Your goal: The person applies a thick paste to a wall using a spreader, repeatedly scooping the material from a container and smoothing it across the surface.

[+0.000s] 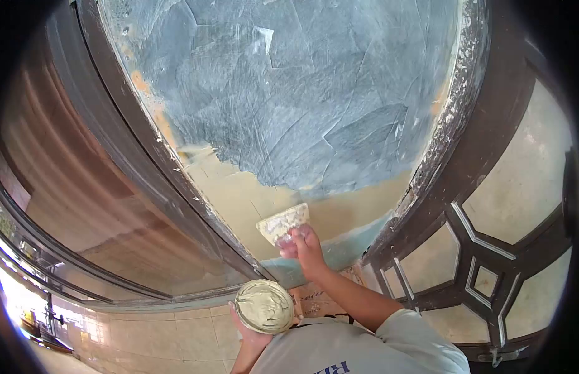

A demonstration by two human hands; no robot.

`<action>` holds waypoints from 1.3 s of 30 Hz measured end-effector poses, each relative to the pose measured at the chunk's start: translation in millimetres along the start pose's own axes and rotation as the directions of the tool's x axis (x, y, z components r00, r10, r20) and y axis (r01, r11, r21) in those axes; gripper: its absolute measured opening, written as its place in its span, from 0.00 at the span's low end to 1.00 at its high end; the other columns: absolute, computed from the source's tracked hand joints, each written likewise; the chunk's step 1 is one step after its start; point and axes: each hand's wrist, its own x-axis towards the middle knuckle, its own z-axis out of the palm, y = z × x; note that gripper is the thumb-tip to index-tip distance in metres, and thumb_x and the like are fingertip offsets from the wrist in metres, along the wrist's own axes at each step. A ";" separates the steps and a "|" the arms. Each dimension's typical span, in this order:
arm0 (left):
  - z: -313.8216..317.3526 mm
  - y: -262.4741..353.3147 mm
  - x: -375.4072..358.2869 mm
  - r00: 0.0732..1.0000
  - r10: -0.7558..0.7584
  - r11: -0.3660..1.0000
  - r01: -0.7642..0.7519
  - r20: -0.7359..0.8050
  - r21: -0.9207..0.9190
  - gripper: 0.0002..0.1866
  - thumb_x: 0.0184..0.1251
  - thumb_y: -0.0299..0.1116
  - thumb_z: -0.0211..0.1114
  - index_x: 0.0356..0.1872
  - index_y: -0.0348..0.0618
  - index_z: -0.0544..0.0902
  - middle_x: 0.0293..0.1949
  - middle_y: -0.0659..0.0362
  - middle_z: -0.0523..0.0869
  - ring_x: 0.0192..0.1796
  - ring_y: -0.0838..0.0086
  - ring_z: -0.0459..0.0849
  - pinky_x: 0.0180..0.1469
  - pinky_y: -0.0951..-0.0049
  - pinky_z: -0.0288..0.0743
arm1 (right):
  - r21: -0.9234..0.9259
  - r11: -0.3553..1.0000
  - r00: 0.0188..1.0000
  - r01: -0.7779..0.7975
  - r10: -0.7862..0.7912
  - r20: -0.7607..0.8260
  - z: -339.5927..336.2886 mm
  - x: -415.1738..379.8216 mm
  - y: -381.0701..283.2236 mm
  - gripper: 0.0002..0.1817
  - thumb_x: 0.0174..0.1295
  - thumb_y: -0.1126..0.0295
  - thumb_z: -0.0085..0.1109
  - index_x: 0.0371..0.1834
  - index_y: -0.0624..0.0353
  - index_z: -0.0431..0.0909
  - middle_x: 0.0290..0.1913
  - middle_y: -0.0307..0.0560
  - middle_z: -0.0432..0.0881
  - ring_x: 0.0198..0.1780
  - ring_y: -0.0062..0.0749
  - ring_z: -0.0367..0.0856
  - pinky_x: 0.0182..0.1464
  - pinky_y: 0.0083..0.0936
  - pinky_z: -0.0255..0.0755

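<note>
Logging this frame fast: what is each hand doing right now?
Left hand: closed under a round putty-covered plate.
Right hand: closed on a putty knife against the wall.

Putty knife (283,223) against wall (289,93)

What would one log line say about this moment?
right hand: presses putty knife on wall | left hand: holds putty pan

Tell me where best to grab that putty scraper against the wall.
Grip the scraper by its handle at the lower end, coming from below, as the right hand does. Its wide blade points up, flat on the wall and smeared with putty, so probably only the handle is clean to hold.
</note>
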 end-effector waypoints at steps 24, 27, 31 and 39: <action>8.4 -4.3 -22.4 0.999 0.030 0.998 -0.032 0.045 0.047 0.45 0.72 0.74 0.35 0.72 0.47 0.69 0.69 0.52 0.74 0.68 0.54 0.74 0.69 0.47 0.70 | -0.170 0.983 0.995 -0.072 0.058 -0.082 -122.9 17.6 123.7 0.11 0.74 0.65 0.58 0.52 0.56 0.70 0.37 0.48 0.82 0.34 0.33 0.85 0.31 0.27 0.79; 4.9 -8.5 -28.7 0.977 0.181 0.913 -0.211 0.117 0.349 0.45 0.71 0.74 0.36 0.72 0.48 0.69 0.69 0.51 0.74 0.68 0.53 0.74 0.69 0.46 0.70 | -0.802 0.504 0.946 0.322 -0.211 0.247 -122.3 2.8 72.5 0.12 0.68 0.66 0.62 0.50 0.58 0.76 0.39 0.51 0.83 0.34 0.42 0.84 0.35 0.36 0.78; -4.0 -15.8 -12.8 0.997 0.049 0.998 -0.046 0.060 -0.050 0.45 0.71 0.74 0.36 0.73 0.48 0.69 0.70 0.50 0.73 0.69 0.53 0.74 0.69 0.45 0.70 | -0.802 0.107 0.796 0.588 -0.254 0.550 -96.1 8.8 -7.4 0.13 0.61 0.67 0.64 0.47 0.58 0.81 0.41 0.52 0.83 0.37 0.50 0.82 0.42 0.42 0.77; 15.6 -31.2 -8.6 0.997 0.045 0.997 -0.039 0.070 -0.073 0.45 0.73 0.72 0.33 0.74 0.47 0.67 0.72 0.51 0.71 0.72 0.53 0.71 0.74 0.47 0.63 | -0.501 -0.280 0.450 0.819 -0.229 0.863 -10.7 28.0 -161.8 0.11 0.64 0.67 0.59 0.48 0.52 0.83 0.37 0.45 0.83 0.40 0.46 0.83 0.41 0.42 0.76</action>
